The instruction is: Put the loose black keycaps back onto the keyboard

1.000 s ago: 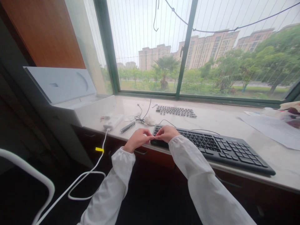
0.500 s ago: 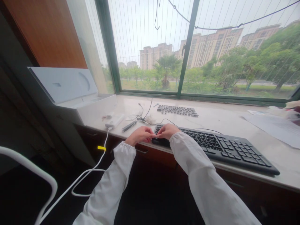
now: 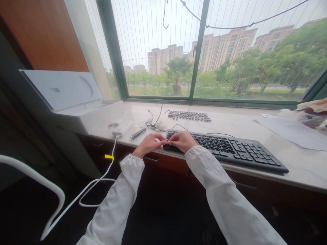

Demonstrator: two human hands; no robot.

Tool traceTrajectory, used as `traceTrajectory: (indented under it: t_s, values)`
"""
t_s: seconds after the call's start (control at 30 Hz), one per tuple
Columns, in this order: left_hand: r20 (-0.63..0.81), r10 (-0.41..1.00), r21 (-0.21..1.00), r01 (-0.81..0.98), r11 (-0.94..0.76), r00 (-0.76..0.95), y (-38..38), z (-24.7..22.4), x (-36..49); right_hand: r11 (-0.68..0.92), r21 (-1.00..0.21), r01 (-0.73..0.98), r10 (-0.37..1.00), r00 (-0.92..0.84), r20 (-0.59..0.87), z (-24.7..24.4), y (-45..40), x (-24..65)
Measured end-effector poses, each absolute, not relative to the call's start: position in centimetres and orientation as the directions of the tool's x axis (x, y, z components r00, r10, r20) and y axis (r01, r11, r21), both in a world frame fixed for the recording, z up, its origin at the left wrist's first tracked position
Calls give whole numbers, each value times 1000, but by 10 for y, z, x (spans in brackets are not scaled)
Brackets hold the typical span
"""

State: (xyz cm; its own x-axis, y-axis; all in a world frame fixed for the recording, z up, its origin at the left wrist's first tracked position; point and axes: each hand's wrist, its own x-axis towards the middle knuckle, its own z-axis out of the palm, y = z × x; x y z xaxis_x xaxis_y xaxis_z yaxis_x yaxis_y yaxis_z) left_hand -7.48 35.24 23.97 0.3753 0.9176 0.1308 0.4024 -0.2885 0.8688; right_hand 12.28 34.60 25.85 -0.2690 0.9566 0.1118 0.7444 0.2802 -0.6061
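1. The bare left hand (image 3: 150,143) has thumb and fingers bent into a pinch; whether it grips anything, I cannot tell.
2. The bare right hand (image 3: 182,141) pinches likewise, fingertips meeting the left's; its contents are hidden too.
3. The long black plastic keyboard (image 3: 222,147) lies at the right hand, along the pale, glossy counter's (image 3: 237,120) front edge.
4. Beyond sit rows of small dark keycaps (image 3: 190,115); leftward, a slim dark pen (image 3: 138,133).

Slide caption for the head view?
Left hand and right hand close together at the left end of a black keyboard, loose keycaps in rows behind it.
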Motion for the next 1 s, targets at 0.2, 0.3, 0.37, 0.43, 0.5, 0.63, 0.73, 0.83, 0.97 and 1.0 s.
traceTrajectory:
  t_s: [0.2, 0.3, 0.37, 0.43, 0.5, 0.63, 0.73, 0.83, 0.97, 1.0]
  values:
    - [230, 920, 804, 471, -362, 316, 348, 233, -78, 485, -512, 709, 845, -230, 482, 232, 328, 122]
    - [262, 908, 781, 480, -398, 327, 346, 233, -79, 521, -451, 725, 807, -245, 537, 231, 324, 121]
    - [288, 896, 771, 472, -426, 338, 347, 232, -80, 516, -440, 735, 803, -237, 546, 232, 323, 120]
    - [309, 892, 769, 467, -438, 329, 348, 229, -80, 509, -442, 739, 805, -226, 549, 232, 323, 120]
    - [311, 898, 768, 473, -431, 312, 349, 226, -80, 504, -451, 737, 808, -217, 548, 230, 323, 120]
    - [301, 907, 756, 506, -416, 296, 350, 225, -80, 505, -450, 736, 807, -219, 549, 228, 325, 120]
    - [315, 901, 735, 524, -430, 297, 348, 227, -79, 511, -428, 745, 798, -227, 559, 228, 326, 120]
    - [345, 891, 719, 527, -452, 295, 347, 229, -78, 518, -414, 749, 790, -233, 568, 228, 326, 120]
    - [371, 883, 711, 523, -470, 287, 346, 229, -77, 533, -407, 741, 778, -240, 581, 229, 325, 120]
    - [372, 884, 712, 523, -468, 284, 346, 228, -77, 535, -408, 740, 775, -239, 585, 229, 325, 120]
